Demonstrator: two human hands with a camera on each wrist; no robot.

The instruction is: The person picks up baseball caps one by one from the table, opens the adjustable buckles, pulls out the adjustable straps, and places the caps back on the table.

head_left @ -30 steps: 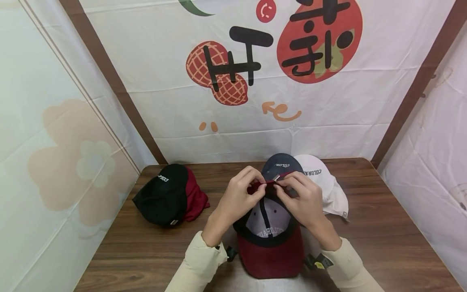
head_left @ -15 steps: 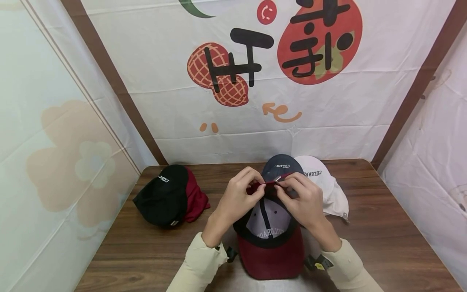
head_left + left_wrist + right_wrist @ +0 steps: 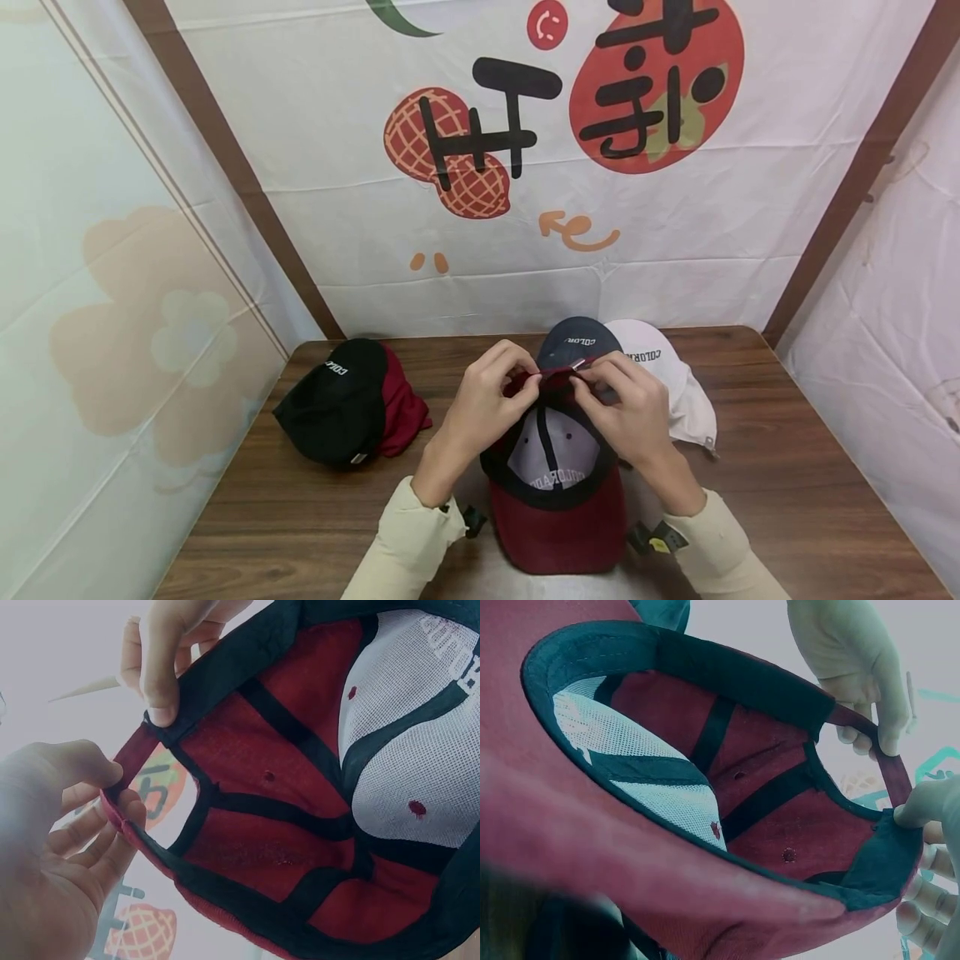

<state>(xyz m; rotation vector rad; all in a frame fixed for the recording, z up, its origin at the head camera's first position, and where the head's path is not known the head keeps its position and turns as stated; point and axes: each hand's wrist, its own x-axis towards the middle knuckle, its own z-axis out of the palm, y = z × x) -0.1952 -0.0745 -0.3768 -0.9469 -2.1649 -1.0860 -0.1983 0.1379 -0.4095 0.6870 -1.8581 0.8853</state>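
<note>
Tabletop (image 3: 285, 533): black cap (image 3: 333, 408); navy cap (image 3: 576, 337), white cap (image 3: 684, 392) behind fingers (image 3: 513, 354) tight on red strap (image 3: 140, 750)

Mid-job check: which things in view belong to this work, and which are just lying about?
In the job:
- dark red cap
- its back strap, pinched by the left hand
- right hand, pinching the cap's back edge by the strap

Lying about:
- black cap
- red cloth item, partly hidden behind it
- navy cap
- white cap

Soft light overall; right wrist view teal-tinted.
</note>
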